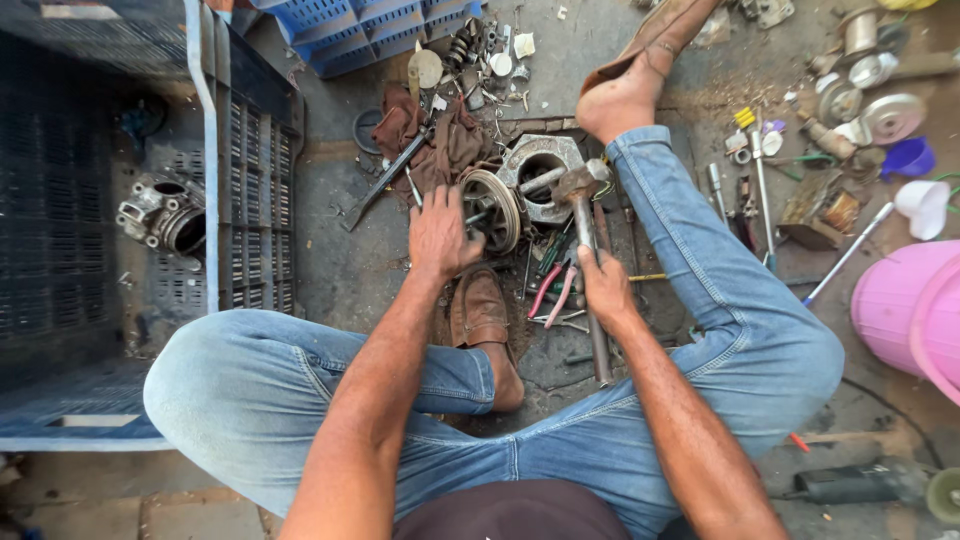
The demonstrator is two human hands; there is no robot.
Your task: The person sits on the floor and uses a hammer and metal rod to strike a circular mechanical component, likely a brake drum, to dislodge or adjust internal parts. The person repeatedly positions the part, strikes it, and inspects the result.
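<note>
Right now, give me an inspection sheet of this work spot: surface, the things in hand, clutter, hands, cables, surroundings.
Surface: bare concrete floor, dusty and stained.
Things in hand: hammer, head over a metal housing; round metal wheel upright beside the housing.
Clutter: brown rag, pliers with red handles, loose bolts, discs and small parts scattered.
Hands: left hand on the wheel; right hand gripping the hammer handle.
Cables: black cord on the floor at right.
Surroundings: blue crate holding an engine part, pink bucket, angle grinder.
</note>
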